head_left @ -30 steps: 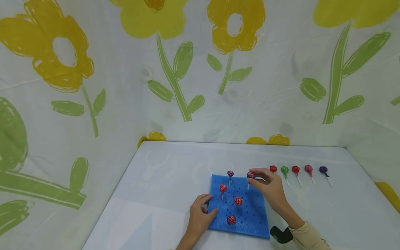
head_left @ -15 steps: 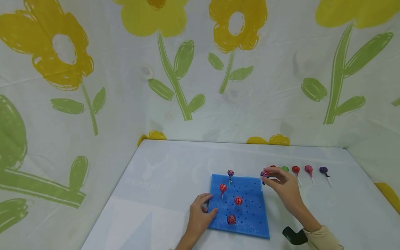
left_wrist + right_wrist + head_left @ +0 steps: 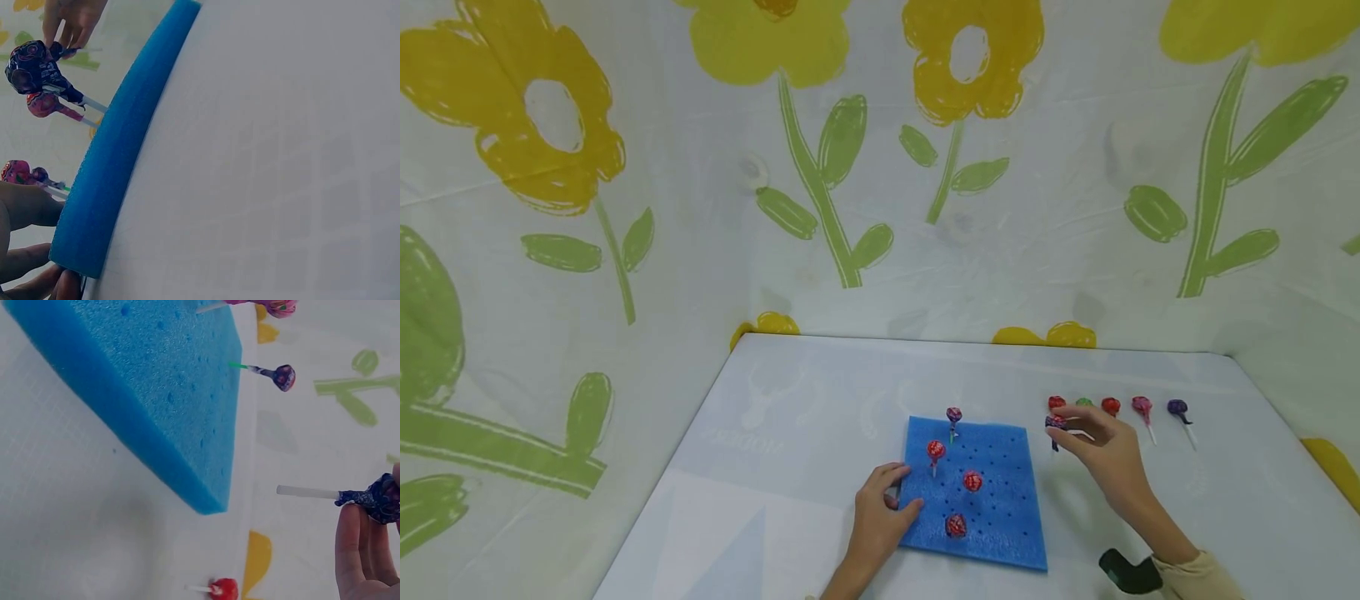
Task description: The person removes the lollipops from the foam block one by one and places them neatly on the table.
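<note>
In its grip, the right hand point(image 3: 1108, 458) pinched a dark-wrapped lollipop point(image 3: 1056, 422) above the bench point(image 3: 775, 467), right of a blue foam board point(image 3: 1007, 546) that the left hand point(image 3: 877, 510) clasped by its left edge. Four lollipops point(image 3: 935, 450) stood in the board; five others point(image 3: 1142, 406) lay far right, the green one point(image 3: 1084, 402) partly hidden behind the right hand.

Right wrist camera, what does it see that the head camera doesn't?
Only the right wrist view plainly shows the bare white stick of the held lollipop; I can't make that out in the head view.

Only the head view shows the left hand on the foam's edge, the green lollipop and the all-purple lollipop on the table.

Both show the blue foam, the right hand and the held lollipop.
</note>
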A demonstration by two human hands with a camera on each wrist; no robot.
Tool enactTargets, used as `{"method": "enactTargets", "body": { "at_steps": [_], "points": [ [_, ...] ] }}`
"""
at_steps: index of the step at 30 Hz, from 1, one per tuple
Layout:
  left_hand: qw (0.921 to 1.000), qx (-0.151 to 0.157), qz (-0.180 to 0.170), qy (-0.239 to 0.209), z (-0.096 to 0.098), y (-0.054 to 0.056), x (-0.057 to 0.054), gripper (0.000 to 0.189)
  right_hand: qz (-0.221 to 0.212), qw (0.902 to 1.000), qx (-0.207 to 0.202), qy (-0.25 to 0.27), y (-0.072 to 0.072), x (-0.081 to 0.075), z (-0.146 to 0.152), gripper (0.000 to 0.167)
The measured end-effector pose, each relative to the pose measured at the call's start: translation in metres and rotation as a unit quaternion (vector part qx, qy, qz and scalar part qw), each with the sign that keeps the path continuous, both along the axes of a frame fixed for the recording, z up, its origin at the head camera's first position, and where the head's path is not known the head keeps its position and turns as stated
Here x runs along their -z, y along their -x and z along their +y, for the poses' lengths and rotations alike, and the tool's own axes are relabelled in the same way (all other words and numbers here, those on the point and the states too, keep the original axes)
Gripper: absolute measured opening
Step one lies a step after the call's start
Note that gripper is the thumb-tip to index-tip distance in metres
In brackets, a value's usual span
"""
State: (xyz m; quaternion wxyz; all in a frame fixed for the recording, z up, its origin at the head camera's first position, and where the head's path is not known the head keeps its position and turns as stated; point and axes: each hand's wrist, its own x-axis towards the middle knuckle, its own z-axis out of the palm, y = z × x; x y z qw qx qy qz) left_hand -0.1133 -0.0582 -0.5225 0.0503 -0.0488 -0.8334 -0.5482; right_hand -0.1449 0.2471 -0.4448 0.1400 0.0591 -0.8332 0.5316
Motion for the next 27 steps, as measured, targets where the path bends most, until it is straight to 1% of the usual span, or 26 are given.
{"method": "enactTargets", "body": {
  "at_steps": [4,7,8,10,12,14,16,17,19,22,25,27],
  "points": [
    [1.0,-0.002,-0.005,-0.001,0.001,0.0,0.0,0.045,-0.021,0.9996,0.016,-0.005,-0.005,-0.004,0.0,0.032],
    [1.0,-0.003,-0.006,-0.001,0.002,0.001,0.001,0.044,-0.03,0.9991,0.03,-0.005,-0.003,0.005,0.006,0.031],
    [1.0,-0.003,-0.005,-0.001,0.002,0.001,0.001,0.044,-0.031,0.999,0.034,-0.003,-0.001,0.011,0.01,0.03],
    [1.0,-0.003,-0.002,0.001,0.002,0.001,0.002,0.044,-0.028,0.9993,0.027,-0.002,0.003,0.025,0.019,0.03],
    [1.0,-0.003,0.0,0.004,0.002,0.002,0.002,0.044,-0.03,0.9993,0.02,-0.014,0.008,0.04,0.03,0.031],
    [1.0,-0.003,0.002,0.006,0.001,0.002,0.002,0.044,-0.031,0.9991,0.022,-0.021,0.012,0.054,0.039,0.033],
    [1.0,-0.001,0.002,0.005,0.001,0.002,0.002,0.044,-0.041,0.9981,0.027,-0.037,0.014,0.063,0.046,0.038],
    [1.0,-0.001,0.002,0.004,0.001,0.002,0.002,0.044,-0.044,0.9975,0.035,-0.042,0.016,0.068,0.049,0.038],
    [1.0,0.001,0.003,0.002,0.0,0.001,0.001,0.044,-0.057,0.9967,0.038,-0.045,0.015,0.071,0.052,0.043],
    [1.0,0.001,0.0,0.0,0.0,0.001,0.001,0.044,-0.072,0.9955,0.044,-0.044,0.015,0.074,0.055,0.045],
    [1.0,-0.001,-0.002,0.002,0.001,0.002,0.002,0.044,-0.087,0.9946,0.046,-0.034,0.013,0.073,0.054,0.046],
    [1.0,-0.002,-0.003,0.003,0.001,0.002,0.002,0.044,-0.099,0.994,0.041,-0.018,0.011,0.068,0.053,0.046]
  ]
}}
